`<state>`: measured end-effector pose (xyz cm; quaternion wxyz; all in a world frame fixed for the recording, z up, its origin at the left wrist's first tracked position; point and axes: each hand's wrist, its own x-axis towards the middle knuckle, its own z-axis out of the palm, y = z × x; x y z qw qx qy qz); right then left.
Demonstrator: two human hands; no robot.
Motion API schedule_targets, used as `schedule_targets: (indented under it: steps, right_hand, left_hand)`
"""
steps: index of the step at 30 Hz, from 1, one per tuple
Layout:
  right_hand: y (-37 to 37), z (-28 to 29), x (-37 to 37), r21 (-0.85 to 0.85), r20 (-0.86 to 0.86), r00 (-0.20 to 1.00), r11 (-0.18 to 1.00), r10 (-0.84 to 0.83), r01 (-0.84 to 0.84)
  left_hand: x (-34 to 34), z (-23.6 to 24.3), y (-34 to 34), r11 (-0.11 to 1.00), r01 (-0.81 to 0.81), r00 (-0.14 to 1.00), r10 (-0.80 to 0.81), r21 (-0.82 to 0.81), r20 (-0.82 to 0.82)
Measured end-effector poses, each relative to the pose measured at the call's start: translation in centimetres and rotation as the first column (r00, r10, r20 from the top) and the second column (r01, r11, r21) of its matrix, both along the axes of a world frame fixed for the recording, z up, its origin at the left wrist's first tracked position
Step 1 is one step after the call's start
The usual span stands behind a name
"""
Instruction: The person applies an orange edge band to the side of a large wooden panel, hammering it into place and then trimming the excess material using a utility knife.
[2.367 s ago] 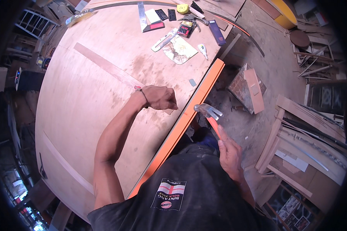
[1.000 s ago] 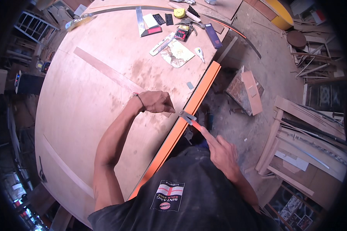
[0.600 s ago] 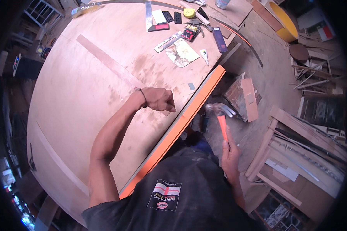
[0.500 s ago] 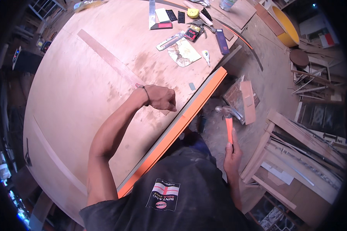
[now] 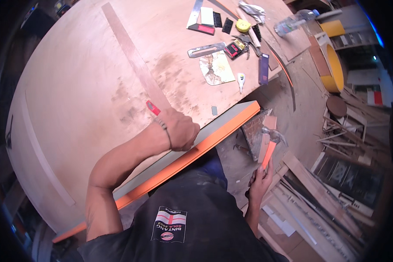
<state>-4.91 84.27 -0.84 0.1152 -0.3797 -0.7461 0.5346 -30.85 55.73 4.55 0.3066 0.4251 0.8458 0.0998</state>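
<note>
My left hand [image 5: 180, 129] is closed, its curled fingers over the near edge of the wide pale wooden tabletop [image 5: 87, 91]. Whatever they may hold is hidden from view. Along this edge runs a long strip with a grey top and an orange face [image 5: 196, 150], close under my knuckles. A small red tool [image 5: 153, 108] lies on the wood beside my wrist. Off to the right of the edge, my right hand [image 5: 260, 181] grips a claw hammer [image 5: 270, 153] by its orange handle, head up.
Toward the far right of the tabletop lie a try square [image 5: 201, 29], a yellow tape measure [image 5: 243, 25], a glue bottle [image 5: 241, 82], a stained card [image 5: 217, 68] and a second hammer [image 5: 249, 41]. A plastic bottle [image 5: 288, 26] lies beyond. Timber lengths [image 5: 310, 198] stand on the right.
The view has turned, so the strip slants less steeply. My left hand has come from above the tabletop to the strip's edge. The hammer stays in my right hand, tilted more to the right.
</note>
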Motion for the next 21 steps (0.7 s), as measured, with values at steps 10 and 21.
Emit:
schedule_targets:
  steps: [10, 21]
  right_hand:
    - [13.6, -3.4, -16.6, -0.026, 0.056, 0.928, 0.93, 0.367, -0.366]
    - [17.6, -9.6, -31.1, 0.009, -0.057, 0.654, 0.656, 0.754, -0.755]
  left_hand:
    - [1.7, 1.9, 1.4, 0.941, -0.237, 0.965, 0.257, -0.243, 0.055]
    - [-2.6, 2.5, 5.7, 0.749, -0.076, 0.87, 0.372, -0.658, 0.323]
